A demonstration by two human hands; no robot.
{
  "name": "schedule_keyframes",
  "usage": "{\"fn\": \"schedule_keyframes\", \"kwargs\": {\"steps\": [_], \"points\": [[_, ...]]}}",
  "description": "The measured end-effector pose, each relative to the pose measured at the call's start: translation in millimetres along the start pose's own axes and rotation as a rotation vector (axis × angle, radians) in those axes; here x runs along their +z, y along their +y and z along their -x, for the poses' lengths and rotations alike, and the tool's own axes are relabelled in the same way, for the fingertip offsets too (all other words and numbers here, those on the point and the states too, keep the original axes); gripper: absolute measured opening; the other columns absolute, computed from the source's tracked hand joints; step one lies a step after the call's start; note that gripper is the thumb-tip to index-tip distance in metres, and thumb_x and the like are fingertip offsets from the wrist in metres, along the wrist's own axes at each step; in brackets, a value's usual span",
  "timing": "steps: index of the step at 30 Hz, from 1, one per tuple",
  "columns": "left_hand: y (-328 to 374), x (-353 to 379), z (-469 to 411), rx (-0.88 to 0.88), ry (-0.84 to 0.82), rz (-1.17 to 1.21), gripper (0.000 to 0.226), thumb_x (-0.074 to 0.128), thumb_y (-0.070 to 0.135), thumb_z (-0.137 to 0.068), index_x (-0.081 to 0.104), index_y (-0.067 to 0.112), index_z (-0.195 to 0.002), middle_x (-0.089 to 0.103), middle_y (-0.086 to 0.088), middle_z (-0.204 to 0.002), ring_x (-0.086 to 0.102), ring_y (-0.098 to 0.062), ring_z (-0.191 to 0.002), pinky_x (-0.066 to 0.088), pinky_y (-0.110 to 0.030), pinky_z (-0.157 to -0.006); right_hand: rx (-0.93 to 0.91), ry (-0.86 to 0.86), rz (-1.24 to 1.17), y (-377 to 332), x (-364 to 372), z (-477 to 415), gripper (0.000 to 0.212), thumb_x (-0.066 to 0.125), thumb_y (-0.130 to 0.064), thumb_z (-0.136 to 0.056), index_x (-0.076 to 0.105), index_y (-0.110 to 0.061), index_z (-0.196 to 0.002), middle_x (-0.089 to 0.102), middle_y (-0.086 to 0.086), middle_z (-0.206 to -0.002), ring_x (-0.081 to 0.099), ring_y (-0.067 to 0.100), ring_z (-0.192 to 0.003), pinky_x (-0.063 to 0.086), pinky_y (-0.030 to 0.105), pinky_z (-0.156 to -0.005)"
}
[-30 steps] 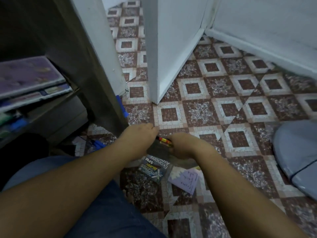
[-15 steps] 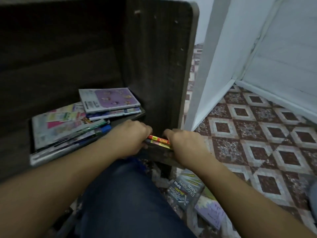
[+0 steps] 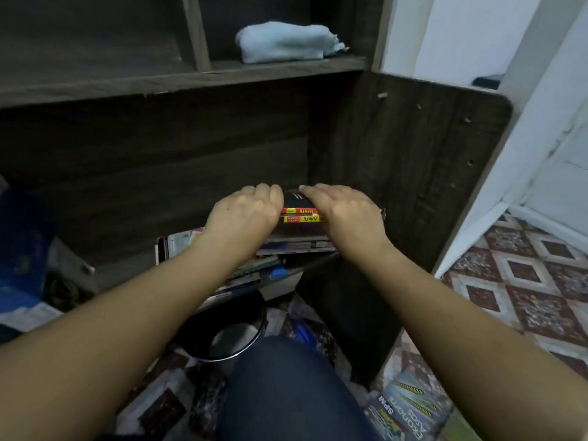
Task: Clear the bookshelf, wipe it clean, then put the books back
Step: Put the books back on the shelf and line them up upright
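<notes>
fingers (image 3: 274, 195) of the left hand (image 3: 243, 214) curl over the far edge of a small stack of books (image 3: 302, 215), and the right hand (image 3: 346, 213) grips the same stack from the other side, fingers bent over its top. the stack, red and yellow spines facing out, is just over a pile of flat books (image 3: 288, 248) on the lower shelf of the dark bookshelf (image 3: 413, 148), near its right wall; whether it rests there i cannot tell. a pale blue cloth (image 3: 286, 43) lies on the shelf above, and another book (image 3: 410, 412) lies on the tiled floor (image 3: 525, 281)
</notes>
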State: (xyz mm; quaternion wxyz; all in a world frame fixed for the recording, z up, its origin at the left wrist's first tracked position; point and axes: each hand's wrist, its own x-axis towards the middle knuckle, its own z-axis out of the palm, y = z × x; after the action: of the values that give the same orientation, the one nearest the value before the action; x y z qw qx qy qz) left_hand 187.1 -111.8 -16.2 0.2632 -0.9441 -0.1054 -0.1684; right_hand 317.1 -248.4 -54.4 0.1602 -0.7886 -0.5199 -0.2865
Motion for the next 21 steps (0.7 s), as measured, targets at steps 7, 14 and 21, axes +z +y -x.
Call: {"fn": "schedule_keyframes", "kwargs": {"steps": [7, 14, 21], "points": [[17, 87, -3, 0.077, -0.152, -0.061, 0.035, 0.038, 0.002, -0.084, 0.057, 0.009, -0.112, 0.063, -0.007, -0.1, 0.066, -0.022, -0.083, 0.05, -0.031, -0.062, 0.063, -0.446, -0.096, 11, 82, 1, 0.059, 0.05, -0.013, -0.094, 0.034, -0.029, -0.148, 0.047, 0.004, -0.144, 0.045, 0.028, -0.126, 0.039, 0.039, -0.101], [19, 125, -2, 0.059, -0.186, 0.026, 0.086, 0.024, 0.075, -0.082, 0.053, 0.008, -0.128, 0.056, -0.011, -0.12, 0.057, -0.026, -0.1, 0.051, -0.037, -0.065, 0.089, -0.633, -0.311, 34, 106, 17, 0.082, 0.047, -0.062, -0.09, 0.01, -0.029, -0.155, 0.011, 0.002, -0.161, 0.009, 0.022, -0.147, 0.01, 0.037, -0.119], [19, 133, -6, -0.082, -0.185, 0.128, 0.066, 0.027, 0.06, -0.093, 0.042, 0.016, -0.139, 0.046, -0.005, -0.135, 0.044, -0.025, -0.122, 0.046, -0.04, -0.089, 0.118, -0.486, -0.169, 32, 117, 15, 0.056, 0.041, -0.044, -0.1, 0.022, -0.034, -0.152, 0.031, 0.008, -0.153, 0.027, 0.029, -0.137, 0.028, 0.042, -0.112]]}}
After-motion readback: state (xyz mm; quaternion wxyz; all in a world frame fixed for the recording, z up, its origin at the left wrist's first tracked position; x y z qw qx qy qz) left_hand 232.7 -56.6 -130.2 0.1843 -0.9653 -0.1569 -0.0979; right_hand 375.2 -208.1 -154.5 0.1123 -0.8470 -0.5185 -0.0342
